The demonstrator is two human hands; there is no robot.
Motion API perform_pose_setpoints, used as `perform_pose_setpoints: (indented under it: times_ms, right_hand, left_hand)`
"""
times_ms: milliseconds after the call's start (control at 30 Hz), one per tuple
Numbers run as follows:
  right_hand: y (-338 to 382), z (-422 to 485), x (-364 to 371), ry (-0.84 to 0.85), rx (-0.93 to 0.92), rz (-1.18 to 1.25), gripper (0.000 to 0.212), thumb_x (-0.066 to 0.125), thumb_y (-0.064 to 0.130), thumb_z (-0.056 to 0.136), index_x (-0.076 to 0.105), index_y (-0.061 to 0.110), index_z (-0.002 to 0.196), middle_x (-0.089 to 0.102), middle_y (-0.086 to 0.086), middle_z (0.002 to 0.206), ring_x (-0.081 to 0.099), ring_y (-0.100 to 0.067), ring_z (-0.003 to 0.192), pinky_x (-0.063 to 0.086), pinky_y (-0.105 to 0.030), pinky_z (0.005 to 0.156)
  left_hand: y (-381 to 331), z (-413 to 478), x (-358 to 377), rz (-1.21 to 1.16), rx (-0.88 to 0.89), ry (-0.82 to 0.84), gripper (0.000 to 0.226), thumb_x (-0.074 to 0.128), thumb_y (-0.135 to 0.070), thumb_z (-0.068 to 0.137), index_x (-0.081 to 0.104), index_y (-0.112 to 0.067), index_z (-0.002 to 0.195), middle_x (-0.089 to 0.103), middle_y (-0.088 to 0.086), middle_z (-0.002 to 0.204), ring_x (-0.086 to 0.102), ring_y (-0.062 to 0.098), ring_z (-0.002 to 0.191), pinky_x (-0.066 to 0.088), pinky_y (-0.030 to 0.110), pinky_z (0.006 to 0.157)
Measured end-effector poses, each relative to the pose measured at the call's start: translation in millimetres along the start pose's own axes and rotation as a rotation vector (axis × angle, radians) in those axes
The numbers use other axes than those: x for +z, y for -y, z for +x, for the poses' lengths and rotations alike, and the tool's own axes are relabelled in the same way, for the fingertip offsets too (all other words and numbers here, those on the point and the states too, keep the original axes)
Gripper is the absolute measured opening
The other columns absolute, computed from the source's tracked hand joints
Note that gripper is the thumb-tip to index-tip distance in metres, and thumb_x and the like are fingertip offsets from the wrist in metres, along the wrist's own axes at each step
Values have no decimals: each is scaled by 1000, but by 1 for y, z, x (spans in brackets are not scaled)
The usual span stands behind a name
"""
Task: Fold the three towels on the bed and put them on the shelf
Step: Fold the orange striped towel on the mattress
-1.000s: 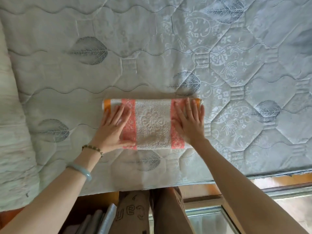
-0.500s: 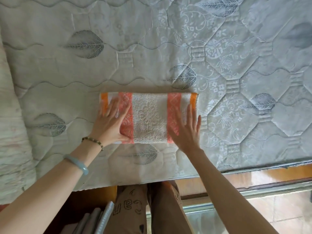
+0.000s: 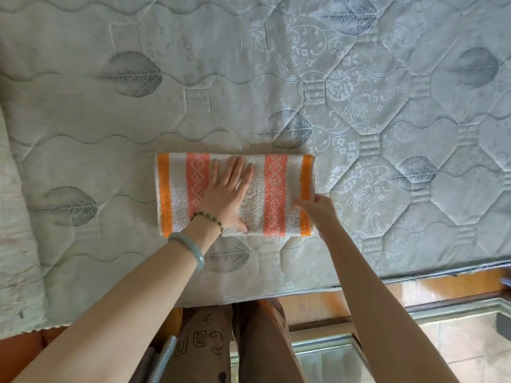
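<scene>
A folded towel point(image 3: 276, 194), off-white with orange and pink stripes, lies flat on the quilted mattress point(image 3: 387, 106) near its front edge. My left hand point(image 3: 229, 192) presses flat on the towel's middle with straight fingers. My right hand point(image 3: 318, 207) pinches the towel's right edge by the orange stripe. No other towel and no shelf are in view.
The mattress ends at a wooden bed frame point(image 3: 414, 291) below the towel. My legs in brown trousers point(image 3: 243, 341) stand against it. A glass-topped surface point(image 3: 331, 360) lies at the lower right. Grey flat items point(image 3: 163, 360) stick up at the bottom left.
The towel now shows its full folded width. My left hand slid from the towel's left part to its middle. My right hand left the top and took the right edge.
</scene>
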State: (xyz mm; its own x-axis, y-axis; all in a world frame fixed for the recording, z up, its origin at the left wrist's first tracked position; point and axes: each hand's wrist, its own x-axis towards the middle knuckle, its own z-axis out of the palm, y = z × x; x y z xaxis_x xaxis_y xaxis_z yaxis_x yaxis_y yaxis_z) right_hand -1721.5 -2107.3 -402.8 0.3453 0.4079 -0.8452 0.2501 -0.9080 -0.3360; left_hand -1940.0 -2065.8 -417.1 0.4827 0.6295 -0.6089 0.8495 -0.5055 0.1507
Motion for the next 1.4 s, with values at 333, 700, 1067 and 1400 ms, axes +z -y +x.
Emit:
perform_pose_setpoints:
  times_ms: [333, 700, 1067, 1400]
  right_hand:
    - [58, -99, 9, 121, -378, -138, 38, 67, 6, 76, 47, 20, 106, 61, 4, 84, 66, -23, 74, 57, -36, 52]
    - [82, -137, 166, 143, -676, -307, 59, 61, 16, 82, 36, 15, 135, 48, -7, 108, 55, -28, 84, 51, -41, 70]
    - [15, -76, 162, -1, -1050, -858, 50, 44, 34, 94, 39, 24, 143, 23, -12, 157, 13, -32, 145, 23, -60, 112]
    - [58, -22, 158, -222, -1019, -872, 57, 29, 37, 99, 29, 6, 146, 29, -21, 152, 26, -33, 142, 13, -46, 117]
  left_hand:
    - [35, -73, -51, -1288, -261, -224, 26, 56, -25, 94, 59, -18, 119, 63, 6, 119, 62, 16, 106, 52, 34, 95]
    - [76, -89, -43, -1611, -460, -342, 7, 61, -22, 90, 62, -20, 97, 64, 20, 90, 61, 23, 80, 52, 47, 79]
    - [93, -76, 13, -1158, -601, -427, 33, 40, -14, 99, 43, -15, 132, 58, 16, 109, 60, 31, 87, 48, 23, 60]
    - [94, -74, 40, -172, -196, -366, 68, 27, -50, 98, 23, -6, 150, 21, 13, 157, 18, 27, 146, 10, 48, 119]
